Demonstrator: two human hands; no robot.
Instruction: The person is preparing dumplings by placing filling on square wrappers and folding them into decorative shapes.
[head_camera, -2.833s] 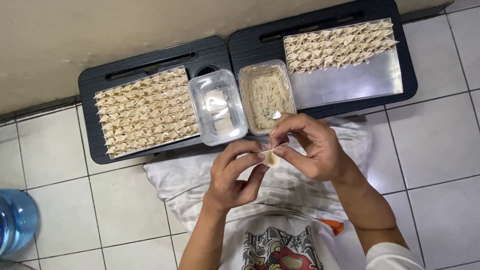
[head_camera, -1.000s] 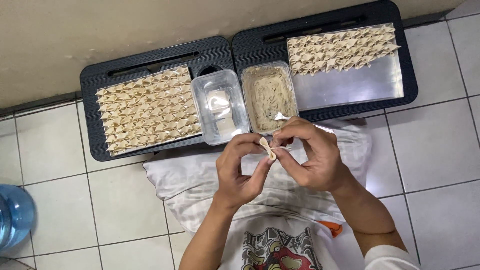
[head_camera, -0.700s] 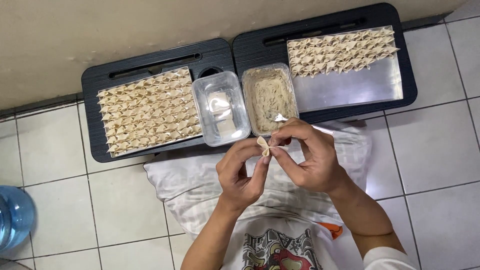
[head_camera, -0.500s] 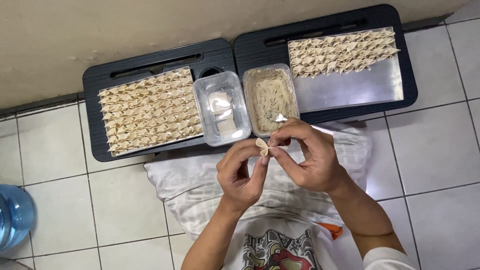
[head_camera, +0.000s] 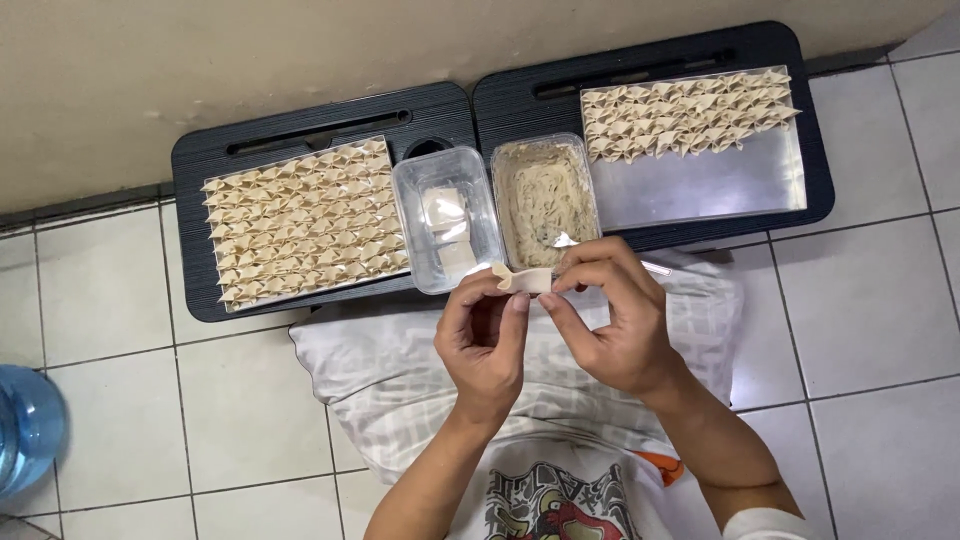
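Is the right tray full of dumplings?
No, folded dumplings cover only the top part of the right tray; the rest is bare metal.

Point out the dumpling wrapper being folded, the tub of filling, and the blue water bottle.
dumpling wrapper (head_camera: 522, 279), head view, its folded middle between both hands.
tub of filling (head_camera: 545, 200), head view, centre of the filling.
blue water bottle (head_camera: 25, 430), head view, its rounded side.

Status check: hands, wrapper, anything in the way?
Left hand and right hand both pinch the folded wrapper. Held above the filling tub. Nothing blocking.
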